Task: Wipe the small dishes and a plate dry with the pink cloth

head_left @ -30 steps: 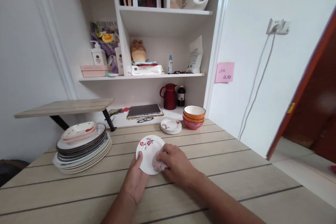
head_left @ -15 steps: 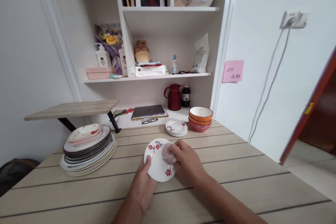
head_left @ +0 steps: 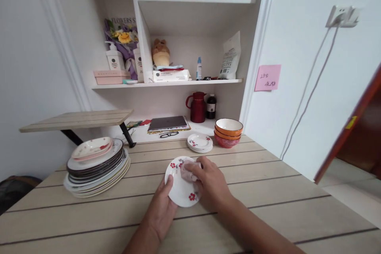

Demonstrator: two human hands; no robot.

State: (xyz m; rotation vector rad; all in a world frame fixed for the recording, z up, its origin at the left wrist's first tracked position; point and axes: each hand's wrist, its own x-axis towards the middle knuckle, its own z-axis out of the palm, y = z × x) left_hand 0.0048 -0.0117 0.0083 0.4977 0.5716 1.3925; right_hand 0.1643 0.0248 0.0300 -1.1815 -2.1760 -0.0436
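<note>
A small white plate (head_left: 180, 188) with red flowers lies on the wooden table (head_left: 268, 202) in front of me. My left hand (head_left: 162, 208) grips its near left rim, thumb on top. My right hand (head_left: 208, 182) is closed on a crumpled pink cloth (head_left: 187, 170) and presses it onto the plate's far right part.
A tall stack of large plates (head_left: 97, 166) stands at the left. A short stack of small flowered plates (head_left: 200, 143) and stacked orange bowls (head_left: 228, 131) sit at the table's far edge. Behind are shelves with a red jug (head_left: 197, 107), bottles and a laptop (head_left: 167, 123).
My right hand has carried the cloth from the plate's near right part up to its far edge. The plate has turned in my left hand, showing a red flower at the near rim.
</note>
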